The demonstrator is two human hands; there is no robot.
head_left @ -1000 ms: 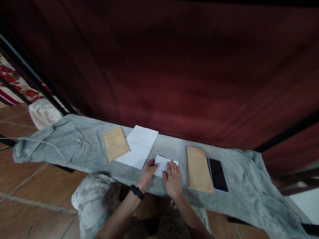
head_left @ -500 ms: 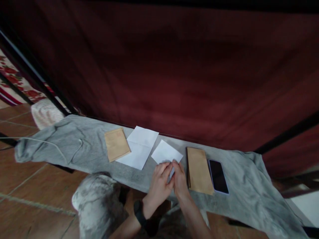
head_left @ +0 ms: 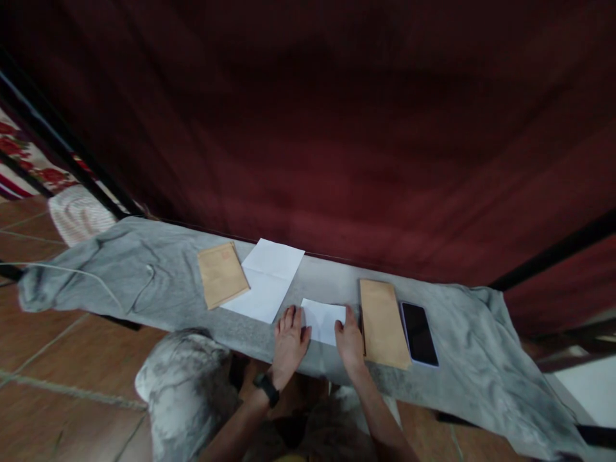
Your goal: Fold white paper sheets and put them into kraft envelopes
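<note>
Backdrop: red curtain [head_left: 337,160], hung behind grey cloth [head_left: 462,333].
Small paper [head_left: 321,319]: laid on cloth between hands.
Left hand [head_left: 289,341]: fingers slightly apart, edge touched.
Right hand [head_left: 350,340]: opposite edge touched; pinch cannot be told.

A deep red curtain [head_left: 327,167] is hanging along the far edge of a narrow table draped in gray cloth [head_left: 481,346], its folds catching a faint glow at the center while the upper reaches are sinking into shadow. Dark bars are slanting upward near both far corners, one at the left [head_left: 58,135] and one at the right [head_left: 553,250], while a striped pale bundle [head_left: 81,215] and floral fabric [head_left: 43,163] are showing beyond the left end. Brown floor tiles [head_left: 48,333] with light grout lines are stretching below the left end and near edge, and a white surface [head_left: 590,391] is lying beyond the right end.
</note>
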